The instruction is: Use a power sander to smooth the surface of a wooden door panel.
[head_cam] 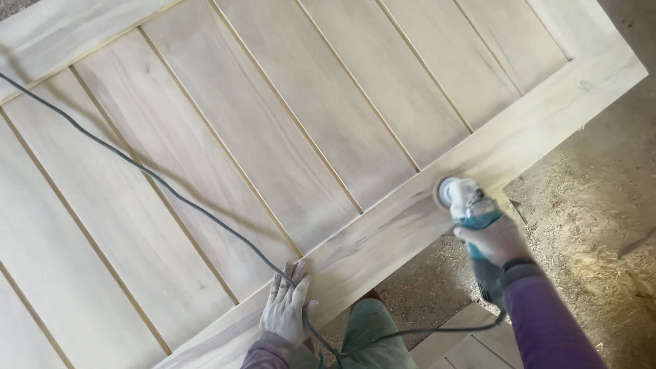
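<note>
Nearest, at the bottom edge: green trousers [372, 335], purple sleeves, and a smaller wood panel [465, 342] lying low on the floor. Underfoot, a dirt floor [594, 219] strewn with sawdust and shavings (thickest to the right of the work).

Above that, a large pale wooden door [273, 137], lying flat and filling most of the view: diagonal boards set inside a plain frame, with thin grooves between the boards. A grey cord [137, 164] trailing across the boards from the upper left, passing under the left hand and looping back along the bottom to the tool.

Left hand [287, 307]: dusty, fingers spread flat and released, pressing down on the door's near rail, on top of the cord.

Right hand [495, 239]: clenched around the body of a teal sander [471, 208], whose round disc [447, 191] rests against the near rail, close to the door's right corner.
</note>
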